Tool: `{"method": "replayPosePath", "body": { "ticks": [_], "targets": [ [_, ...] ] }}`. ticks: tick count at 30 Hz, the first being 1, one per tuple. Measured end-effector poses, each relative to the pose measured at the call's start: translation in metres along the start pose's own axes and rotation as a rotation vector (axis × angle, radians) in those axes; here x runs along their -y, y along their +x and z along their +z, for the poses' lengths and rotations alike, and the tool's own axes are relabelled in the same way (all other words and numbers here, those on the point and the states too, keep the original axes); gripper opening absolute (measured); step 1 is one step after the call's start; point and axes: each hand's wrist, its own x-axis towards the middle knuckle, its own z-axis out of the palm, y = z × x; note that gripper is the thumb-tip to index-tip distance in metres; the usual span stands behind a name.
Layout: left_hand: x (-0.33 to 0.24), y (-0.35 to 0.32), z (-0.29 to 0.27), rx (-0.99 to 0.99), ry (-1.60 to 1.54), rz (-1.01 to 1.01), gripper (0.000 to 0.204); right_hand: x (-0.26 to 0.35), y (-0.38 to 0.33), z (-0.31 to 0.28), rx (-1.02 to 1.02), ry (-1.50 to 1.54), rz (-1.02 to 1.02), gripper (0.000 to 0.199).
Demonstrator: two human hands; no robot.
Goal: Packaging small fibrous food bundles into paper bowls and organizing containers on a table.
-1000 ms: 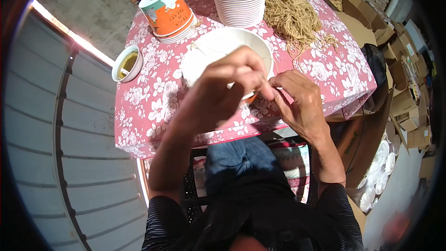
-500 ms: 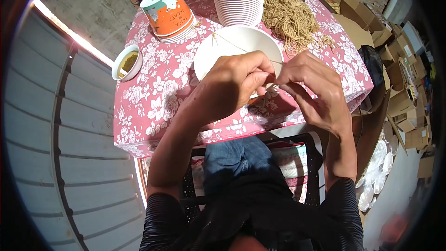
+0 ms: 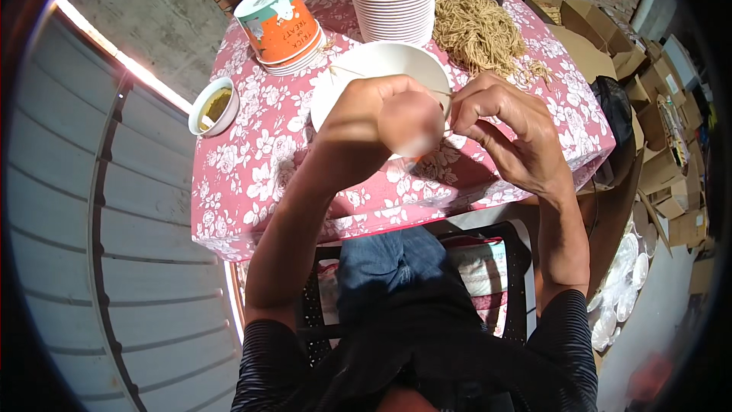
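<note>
A paper bucket [image 3: 408,59] with a white inside stands in front of me, its open mouth facing up. A bit of its orange outside shows below my hands. Over its near rim, my left hand [image 3: 374,123] is closed round a thin tan cord [image 3: 440,93]; its fingers are partly hidden and the hand is blurred by motion or glare. My right hand [image 3: 507,133] pinches the cord at the bucket's right side, fingertips together. The cord runs between both hands, and a loose end sticks out over the bucket's left rim. Whether it passes through the wall is hidden.
A tall stack of white buckets [image 3: 393,0] stands behind, with a heap of tan cords [image 3: 476,30] to its right. Orange printed buckets [image 3: 278,27] stand upside down at back left. A bowl of yellowish liquid [image 3: 216,107] sits at the left edge. Cardboard boxes [image 3: 663,152] crowd the right.
My left hand has turned and moved slightly left, away from my right hand. The hands were touching at the cord; now a small gap with cord across it separates them.
</note>
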Motion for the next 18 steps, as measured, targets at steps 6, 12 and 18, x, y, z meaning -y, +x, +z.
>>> {"method": "replayPosePath", "body": {
  "ticks": [6, 12, 18],
  "targets": [
    [0.007, 0.003, 0.006, 0.154, -0.201, -0.039, 0.017, -0.004, 0.007, -0.002, 0.002, -0.042, -0.062, 0.013],
    [0.003, 0.001, -0.002, 0.304, -0.085, 0.015, 0.015, -0.015, 0.004, -0.001, -0.006, -0.04, -0.025, 0.017],
    [0.003, 0.005, -0.003, 0.239, -0.134, -0.042, 0.017, -0.004, -0.012, -0.008, 0.044, -0.162, 0.114, 0.02]
  ]
}}
